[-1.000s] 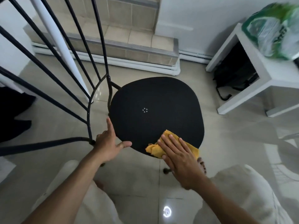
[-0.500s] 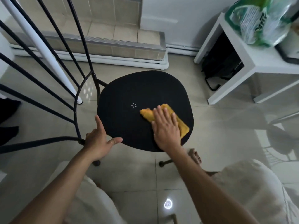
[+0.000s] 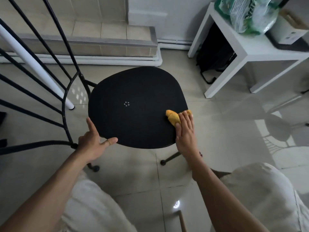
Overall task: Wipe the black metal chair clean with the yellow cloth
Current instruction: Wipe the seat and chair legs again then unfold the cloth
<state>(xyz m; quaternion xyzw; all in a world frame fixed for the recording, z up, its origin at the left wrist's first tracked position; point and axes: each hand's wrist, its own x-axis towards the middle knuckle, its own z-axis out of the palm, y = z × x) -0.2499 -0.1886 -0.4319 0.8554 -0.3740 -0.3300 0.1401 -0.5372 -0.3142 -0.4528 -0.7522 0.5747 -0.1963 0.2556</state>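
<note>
Fingers [image 3: 186,118] of the right hand [image 3: 185,133]: extended, close together, lying flat on top of the yellow cloth [image 3: 173,117] and pressing it onto the seat. No curl round it. Cloth is bunched into a small roll; most of it sticks out to the left of the fingertips, and a scrap shows just beyond them. Cloth position: at the right-hand rim of the seat of the black metal chair [image 3: 133,108], touching the seat surface.

Left hand [image 3: 92,145]: spread. Index finger lies straight along the seat's left rim and thumb straight along the near rim, with the seat's corner in the fork between them. Remaining fingers of this hand are hidden.

Seat: dark, rounded, with a small ring of pale dots near its middle, well left of the right fingers. Chair back [image 3: 50,67], thin black bars, rises to the left of the left-hand fingers. One chair leg [image 3: 170,158] shows below the right wrist.

Beyond the right fingers, well apart: white table [image 3: 242,46] carrying a green-and-white plastic bag [image 3: 247,14] and a white box [image 3: 287,30], with a black bag [image 3: 214,59] underneath. White pole [image 3: 33,64] stands behind the back bars. Tiled step [image 3: 108,41] runs along the far wall. Glossy tiled floor [image 3: 217,131]. Knees [image 3: 93,206] in pale cloth at the near edge.
</note>
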